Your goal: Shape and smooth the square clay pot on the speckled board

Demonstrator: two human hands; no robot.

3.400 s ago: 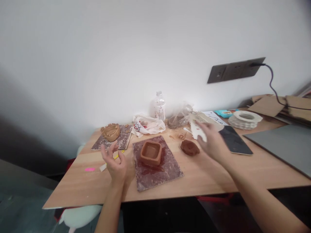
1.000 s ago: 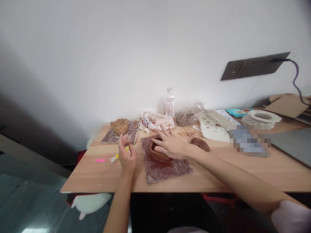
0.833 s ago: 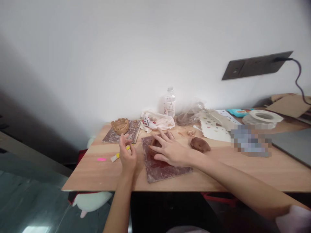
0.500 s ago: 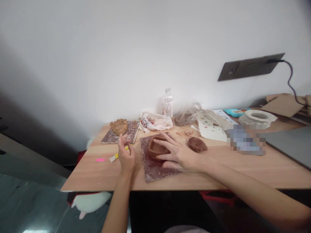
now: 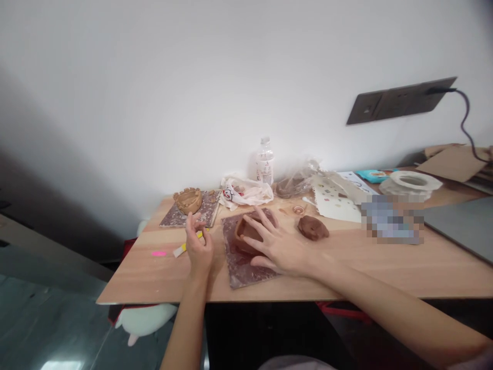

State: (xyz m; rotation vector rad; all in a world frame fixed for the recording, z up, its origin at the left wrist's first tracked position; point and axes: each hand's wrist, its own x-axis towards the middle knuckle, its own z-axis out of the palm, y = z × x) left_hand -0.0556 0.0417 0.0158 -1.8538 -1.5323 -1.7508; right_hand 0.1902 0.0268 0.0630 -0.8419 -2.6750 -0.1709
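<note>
A square brown clay pot point(image 5: 245, 232) sits on a dark marbled tile point(image 5: 241, 264) near the table's front edge. My right hand point(image 5: 274, 242) lies over the pot's right side, its fingers spread and touching the rim. My left hand point(image 5: 199, 243) hovers just left of the tile, thumb and fingers curled together in a loose pinch; whether anything is between them I cannot tell. A lump of brown clay point(image 5: 313, 227) rests on the wood to the right of the tile.
A second tile with a tan clay bowl point(image 5: 188, 200) is at the back left. Along the wall stand a water bottle point(image 5: 265, 163), a white bag point(image 5: 246, 192), a plastic bag and a spotted paper sheet point(image 5: 336, 201). A yellow-white stick point(image 5: 181, 250) and pink tag lie left.
My right hand put down the spotted sheet, came to the clay pot and slid from its top to its right side. The left hand has stayed pinched beside the tile.
</note>
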